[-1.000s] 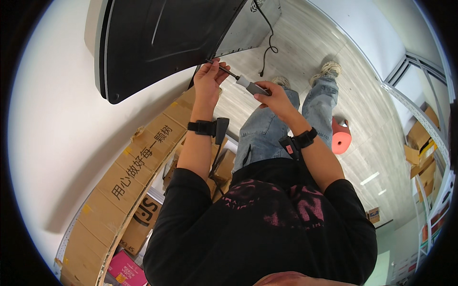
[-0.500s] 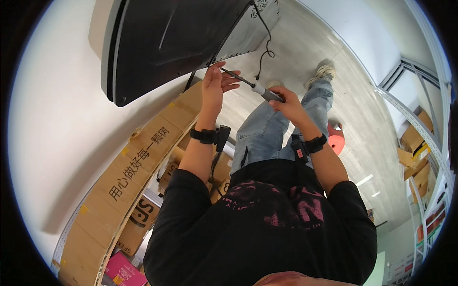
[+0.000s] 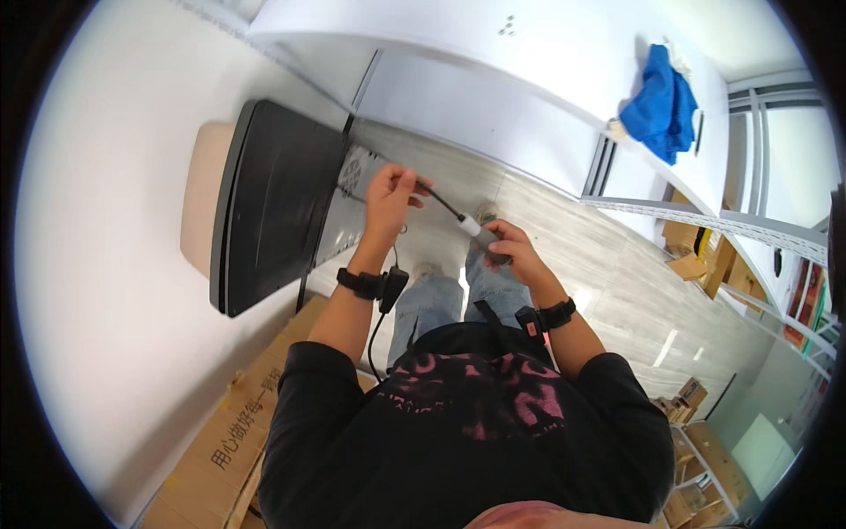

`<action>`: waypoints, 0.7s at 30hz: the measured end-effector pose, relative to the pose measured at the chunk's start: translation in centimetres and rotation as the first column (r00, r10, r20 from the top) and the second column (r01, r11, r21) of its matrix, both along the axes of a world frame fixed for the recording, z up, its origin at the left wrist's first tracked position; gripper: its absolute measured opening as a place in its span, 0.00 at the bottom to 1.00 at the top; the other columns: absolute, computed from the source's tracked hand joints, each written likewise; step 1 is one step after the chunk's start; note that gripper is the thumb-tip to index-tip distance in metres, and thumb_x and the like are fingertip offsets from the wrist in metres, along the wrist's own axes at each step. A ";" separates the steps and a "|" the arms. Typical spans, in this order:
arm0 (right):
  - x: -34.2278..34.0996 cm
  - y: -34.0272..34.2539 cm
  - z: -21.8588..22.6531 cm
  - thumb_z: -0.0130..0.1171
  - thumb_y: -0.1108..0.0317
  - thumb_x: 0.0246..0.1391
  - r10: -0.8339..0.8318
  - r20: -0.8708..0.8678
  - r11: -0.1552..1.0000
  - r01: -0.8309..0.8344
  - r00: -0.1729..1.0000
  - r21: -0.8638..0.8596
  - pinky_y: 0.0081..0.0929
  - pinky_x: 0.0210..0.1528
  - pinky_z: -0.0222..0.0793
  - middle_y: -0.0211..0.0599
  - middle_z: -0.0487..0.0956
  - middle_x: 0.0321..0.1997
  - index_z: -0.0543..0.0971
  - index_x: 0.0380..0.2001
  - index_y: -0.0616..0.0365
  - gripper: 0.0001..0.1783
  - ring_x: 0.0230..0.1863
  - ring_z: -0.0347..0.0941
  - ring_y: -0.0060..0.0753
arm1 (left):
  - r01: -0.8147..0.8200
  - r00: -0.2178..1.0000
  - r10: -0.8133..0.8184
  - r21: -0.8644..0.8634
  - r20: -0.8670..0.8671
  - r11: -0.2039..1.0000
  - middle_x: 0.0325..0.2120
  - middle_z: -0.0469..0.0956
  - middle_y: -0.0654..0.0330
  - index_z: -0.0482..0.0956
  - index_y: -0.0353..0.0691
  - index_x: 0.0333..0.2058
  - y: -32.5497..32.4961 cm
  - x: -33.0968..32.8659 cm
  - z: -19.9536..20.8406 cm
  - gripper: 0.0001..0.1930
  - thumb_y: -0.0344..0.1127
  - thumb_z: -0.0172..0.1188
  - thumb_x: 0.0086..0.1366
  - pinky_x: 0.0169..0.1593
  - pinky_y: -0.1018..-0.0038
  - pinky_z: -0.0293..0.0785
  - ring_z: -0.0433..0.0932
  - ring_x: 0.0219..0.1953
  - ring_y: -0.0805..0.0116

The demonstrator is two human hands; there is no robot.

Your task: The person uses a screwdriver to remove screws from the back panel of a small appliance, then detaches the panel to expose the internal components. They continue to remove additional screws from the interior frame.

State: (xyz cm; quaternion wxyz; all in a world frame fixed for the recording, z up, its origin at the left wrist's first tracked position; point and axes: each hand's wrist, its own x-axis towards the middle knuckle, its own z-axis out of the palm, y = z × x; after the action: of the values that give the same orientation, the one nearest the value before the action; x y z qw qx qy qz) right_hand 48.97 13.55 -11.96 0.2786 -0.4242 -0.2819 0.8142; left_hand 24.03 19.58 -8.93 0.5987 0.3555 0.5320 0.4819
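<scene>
Screwdriver, grey handle, dark shaft; centre of frame.
Right hand: fingers clamped round the handle. Left hand: thumb and forefinger at the shaft's tip, pinch cannot be told; other fingers apart. Black panel, left; pale plank floor, centre right; blue cloth, white tabletop, upper right.

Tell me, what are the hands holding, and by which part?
A screwdriver. The right hand grips its grey handle; the left hand is at the tip end, but whether it pinches that is unclear.
</scene>
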 end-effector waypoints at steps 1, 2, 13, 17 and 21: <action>2.0 0.7 0.7 0.51 0.72 0.49 -0.074 -0.016 0.997 0.075 0.997 0.026 0.19 0.22 0.65 0.36 0.76 0.31 0.70 0.43 0.60 0.16 0.24 0.72 0.23 | 0.075 0.997 -0.075 0.025 0.000 0.997 0.30 0.80 0.55 0.69 0.38 0.32 2.3 2.3 0.5 0.09 0.37 0.49 0.68 0.31 0.77 0.74 0.77 0.29 0.72; 3.4 1.6 1.1 0.50 0.72 0.48 -0.123 -0.042 0.991 0.125 0.992 0.050 0.19 0.22 0.64 0.36 0.76 0.31 0.70 0.43 0.60 0.16 0.23 0.72 0.23 | 0.091 0.996 -0.089 0.055 -0.029 0.994 0.28 0.79 0.57 0.71 0.37 0.31 4.2 4.1 1.5 0.08 0.35 0.51 0.67 0.30 0.78 0.73 0.77 0.29 0.74; 13.2 8.4 -0.6 0.48 0.73 0.43 -0.203 0.105 0.977 0.196 0.973 0.079 0.16 0.19 0.61 0.35 0.75 0.28 0.70 0.39 0.61 0.16 0.20 0.69 0.21 | 0.098 0.680 0.385 0.597 -0.624 0.796 0.24 0.78 0.61 0.83 0.41 0.27 20.2 12.5 3.7 0.02 0.30 0.65 0.52 0.33 0.74 0.69 0.72 0.30 0.69; 13.5 9.8 -2.0 0.49 0.73 0.44 -0.186 0.068 0.982 0.185 0.980 0.028 0.17 0.19 0.61 0.35 0.75 0.28 0.70 0.38 0.60 0.15 0.20 0.69 0.21 | 0.175 0.590 0.413 0.610 -0.693 0.773 0.24 0.79 0.62 0.83 0.42 0.26 21.7 14.1 3.0 0.04 0.27 0.66 0.48 0.33 0.72 0.68 0.72 0.29 0.65; 13.0 11.6 -2.4 0.48 0.71 0.44 -0.114 0.108 0.993 0.112 0.988 0.029 0.17 0.19 0.62 0.35 0.75 0.28 0.69 0.38 0.59 0.14 0.20 0.69 0.21 | 0.224 0.540 0.440 0.626 -0.718 0.747 0.23 0.79 0.63 0.83 0.41 0.26 22.1 14.3 2.8 0.06 0.26 0.66 0.47 0.34 0.72 0.69 0.73 0.29 0.65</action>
State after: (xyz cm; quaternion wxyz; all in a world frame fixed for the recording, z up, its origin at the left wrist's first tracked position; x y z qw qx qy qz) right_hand 61.97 25.16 -14.34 0.3131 -0.4804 -0.2814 0.7694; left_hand 38.30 41.72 -6.09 0.0725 0.6885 0.5681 0.4450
